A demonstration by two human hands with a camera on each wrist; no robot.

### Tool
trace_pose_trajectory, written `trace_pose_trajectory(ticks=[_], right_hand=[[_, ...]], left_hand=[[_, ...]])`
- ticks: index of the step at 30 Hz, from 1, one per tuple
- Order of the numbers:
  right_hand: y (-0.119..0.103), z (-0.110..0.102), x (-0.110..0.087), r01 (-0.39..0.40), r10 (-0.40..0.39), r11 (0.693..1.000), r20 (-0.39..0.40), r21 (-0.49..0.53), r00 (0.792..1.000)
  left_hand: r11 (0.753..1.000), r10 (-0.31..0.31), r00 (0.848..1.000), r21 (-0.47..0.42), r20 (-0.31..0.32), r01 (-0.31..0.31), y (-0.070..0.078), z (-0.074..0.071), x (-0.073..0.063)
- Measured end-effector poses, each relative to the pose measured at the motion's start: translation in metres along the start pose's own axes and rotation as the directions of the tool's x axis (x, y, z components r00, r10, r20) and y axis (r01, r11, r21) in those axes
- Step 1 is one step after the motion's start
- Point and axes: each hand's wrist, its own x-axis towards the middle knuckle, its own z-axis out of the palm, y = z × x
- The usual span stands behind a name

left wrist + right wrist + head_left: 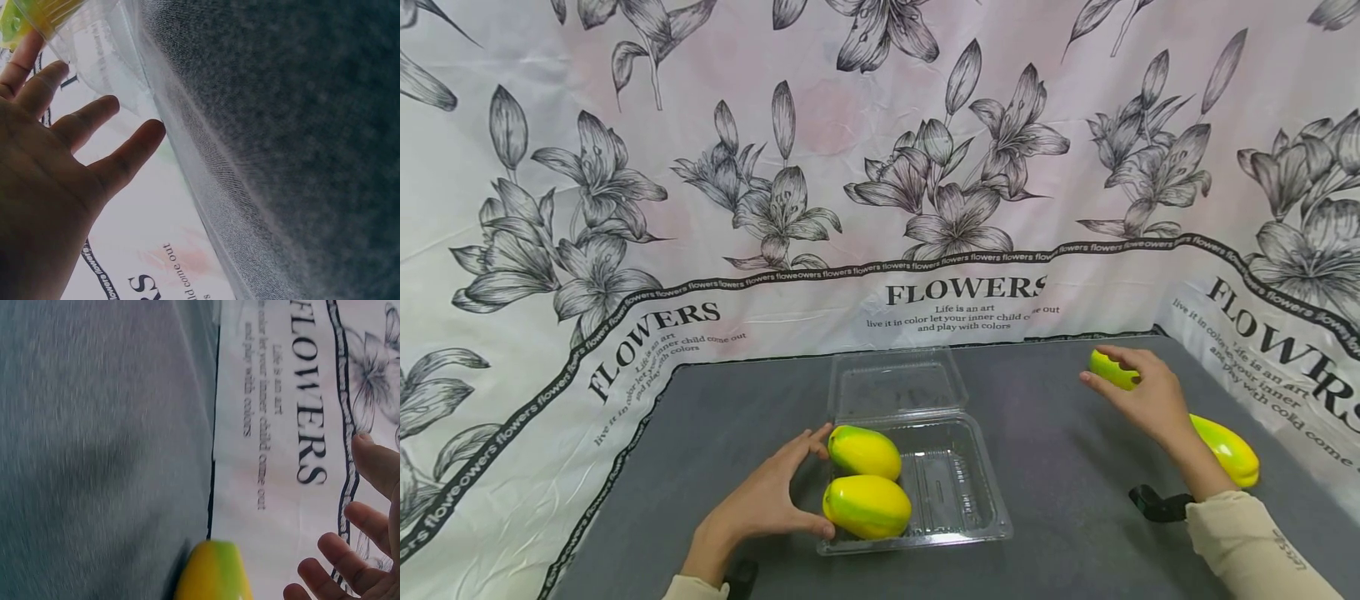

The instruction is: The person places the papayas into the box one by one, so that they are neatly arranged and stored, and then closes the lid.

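Two yellow-green mango-like fruits, an upper one and a lower one, lie in the left part of a clear plastic box with its lid folded back. At the box's left edge is my left hand, fingers and thumb spread beside the fruits; contact with them is unclear. My right hand hovers by a far fruit, which it partly hides. In the right wrist view its fingers are spread, apart from a fruit. Another fruit lies behind my right forearm.
A grey tabletop carries the box and fruits. White cloth printed with flowers and lettering hangs behind and along both sides. Dark straps are at both wrists, the right one sticking out to the left.
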Motion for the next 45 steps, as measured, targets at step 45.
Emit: trace_pose_trajectory(ticks=[45], right_hand=[[0.081,-0.025,0.054,-0.127,0.226,0.956,0.389,-0.264,0.893]], left_hand=[[1.000,-0.005,1.000,-0.002,0.001,0.005,0.000,-0.001,-0.002]])
